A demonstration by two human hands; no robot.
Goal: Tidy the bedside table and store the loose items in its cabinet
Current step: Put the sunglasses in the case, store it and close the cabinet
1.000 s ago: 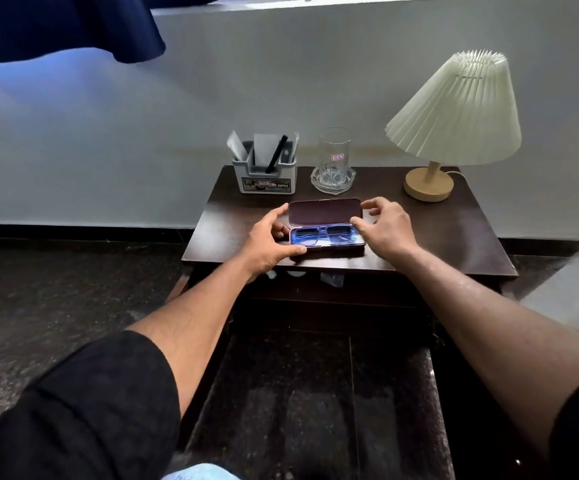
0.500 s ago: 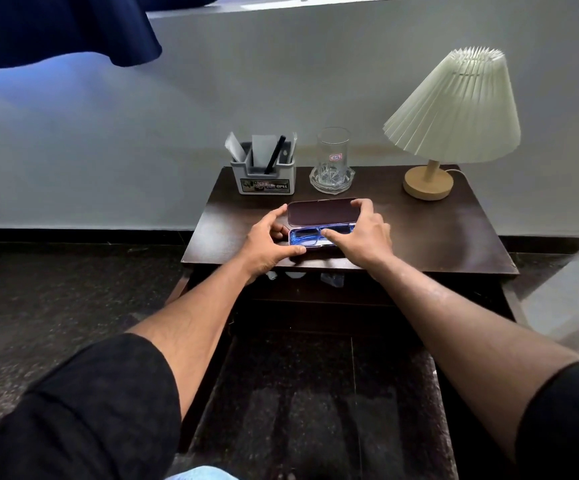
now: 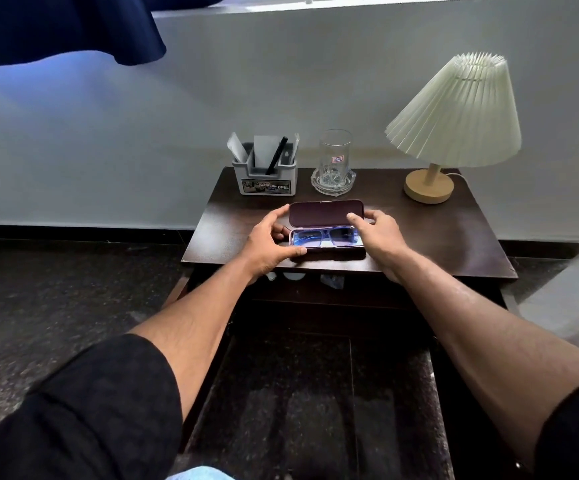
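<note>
Glasses case (image 3: 326,216) sits on the surface (image 3: 437,237), at the middle of the front edge, long side parallel to that edge. Lid is up and tilted back, dark lining facing the camera. Glasses (image 3: 322,237) lie folded in the lower tray, lenses up.

Left hand (image 3: 267,242): grasping the case's left end. The thumb runs along the tray's front rim and the index finger is hooked over the lid's upper left corner. Remaining fingers (image 3: 279,232) are curled against the left end, between the lid and the tray. Wrist is low, just over the front edge, and the forearm comes in from the lower left with a dark sleeve at the elbow.

Right hand (image 3: 378,233): grasping the lid's right end. Its index fingertip presses on the inner lining near the right side, and the other fingers wrap around the end of the lid. Can't tell where the thumb sits; it's hidden under the hand. Palm faces down over the tray's right end, forearm comes in from the lower right.

Back edge, left to right: grey organizer (image 3: 265,174) with papers and a black pen, drinking glass (image 3: 335,157) standing in a cut-glass dish (image 3: 333,183), lamp (image 3: 454,112) with pleated shade near the back right corner. All well apart from the case and both hands.
</note>
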